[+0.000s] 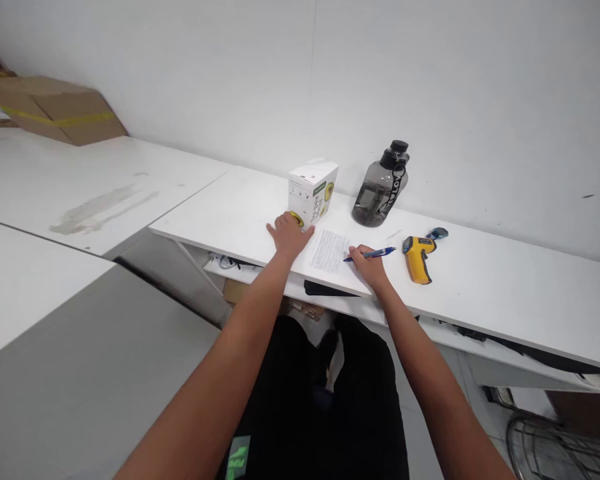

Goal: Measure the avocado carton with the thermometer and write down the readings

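Observation:
A blue pen [381,253] is gripped in my right hand [369,265], its tip by the right edge of a sheet of paper [330,251] covered in small handwriting. My left hand [289,235] lies with fingers apart at the sheet's left side. Its fingertips are against or just in front of a white box [303,193] printed with avocado halves, which stands upright behind the paper; I cannot tell whether they touch it. The sheet rests on a narrow white table [505,273].
Behind my right hand stands a grey translucent water bottle [375,193] with a black cap. To the right lie a yellow infrared thermometer [419,259] and a small blue-black object [437,233]. A cardboard box [75,110] sits far left, against the wall. A shelf [340,303] runs under the tabletop.

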`<state>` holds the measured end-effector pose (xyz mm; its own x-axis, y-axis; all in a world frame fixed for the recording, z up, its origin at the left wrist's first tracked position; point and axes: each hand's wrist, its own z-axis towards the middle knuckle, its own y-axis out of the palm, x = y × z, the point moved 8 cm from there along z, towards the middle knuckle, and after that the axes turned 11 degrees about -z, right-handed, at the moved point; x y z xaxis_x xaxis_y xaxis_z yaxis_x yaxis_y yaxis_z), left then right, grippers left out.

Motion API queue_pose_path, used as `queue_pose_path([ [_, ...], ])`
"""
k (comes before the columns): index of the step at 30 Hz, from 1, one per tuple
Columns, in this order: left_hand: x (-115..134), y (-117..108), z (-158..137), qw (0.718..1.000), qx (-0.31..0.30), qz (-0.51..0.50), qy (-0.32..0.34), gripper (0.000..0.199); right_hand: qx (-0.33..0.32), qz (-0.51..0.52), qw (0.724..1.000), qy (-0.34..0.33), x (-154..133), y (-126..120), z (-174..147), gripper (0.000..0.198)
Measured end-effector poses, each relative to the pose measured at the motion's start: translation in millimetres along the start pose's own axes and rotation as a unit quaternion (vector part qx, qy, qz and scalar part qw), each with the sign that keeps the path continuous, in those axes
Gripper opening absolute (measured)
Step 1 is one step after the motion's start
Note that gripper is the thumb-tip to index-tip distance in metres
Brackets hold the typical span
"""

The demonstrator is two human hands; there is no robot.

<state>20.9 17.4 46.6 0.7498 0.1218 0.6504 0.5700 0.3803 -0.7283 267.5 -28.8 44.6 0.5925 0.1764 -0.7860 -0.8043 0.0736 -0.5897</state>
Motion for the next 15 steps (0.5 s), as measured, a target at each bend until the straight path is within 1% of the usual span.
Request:
queue_pose_path([
  [4,1.3,-1.6,-0.5,1.000,0.004,0.005,-0.002,0.069,0.003,-0.004,1.000,0.007,-1.5,-1.0,-0.7,0.038],
  [8,2.0,-2.4,-0.4,1.000,0.007,0.004,-0.001,0.068,-0.016,0.003,1.000,0.014,-1.3,1.1,-1.2,0.037],
  [13,1.9,-2.0,-1.0,1.000,0.006,0.003,0.001,0.067,0.004,0.008,1.000,0.009,0.5,-1.1,0.1,0.038],
  [15,2.4,-2.5,-1.4,1.000,0.008,0.005,0.000,0.067,-0.001,0.006,1.000,0.006,0.7,-0.3,0.5,0.039],
])
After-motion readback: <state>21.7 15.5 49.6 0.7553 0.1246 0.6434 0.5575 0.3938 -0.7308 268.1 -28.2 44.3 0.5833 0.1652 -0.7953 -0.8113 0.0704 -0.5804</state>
